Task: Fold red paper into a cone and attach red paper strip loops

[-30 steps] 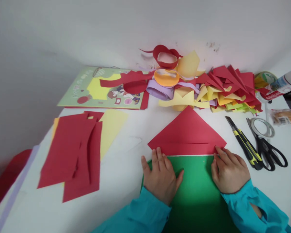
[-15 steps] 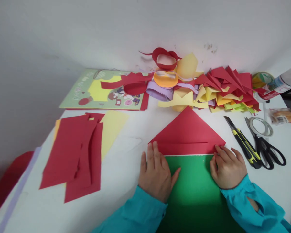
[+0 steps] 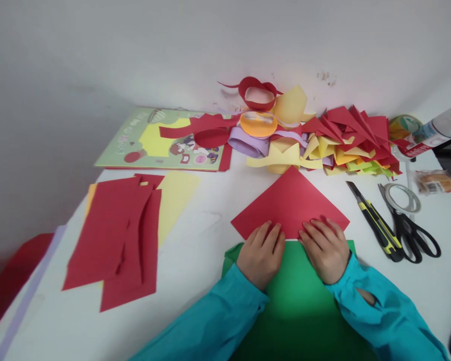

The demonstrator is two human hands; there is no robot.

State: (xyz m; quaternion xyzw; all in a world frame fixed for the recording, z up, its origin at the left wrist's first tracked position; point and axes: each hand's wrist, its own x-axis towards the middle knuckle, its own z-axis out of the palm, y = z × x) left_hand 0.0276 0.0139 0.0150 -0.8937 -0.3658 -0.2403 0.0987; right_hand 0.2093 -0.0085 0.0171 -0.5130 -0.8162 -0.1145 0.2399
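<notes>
A red folded paper triangle (image 3: 289,198) lies on the white table (image 3: 199,240), its lower edge over a green sheet (image 3: 304,301). My left hand (image 3: 261,255) rests flat on the paper's bottom middle, fingers together and stretched forward. My right hand (image 3: 323,248) lies beside it, fingers spread on the same lower edge. Both hands press the paper and hold nothing. Teal sleeves cover both arms.
Red and yellow sheets (image 3: 124,235) lie at the left. A green booklet (image 3: 161,140) sits at the back left. A heap of coloured paper scraps (image 3: 315,138) lines the wall. A utility knife (image 3: 374,220), scissors (image 3: 409,225) and a tape roll (image 3: 404,198) are at the right.
Both hands have moved from the outer corners of the red paper to its middle, close together. The horizontal fold line on the triangle no longer shows.
</notes>
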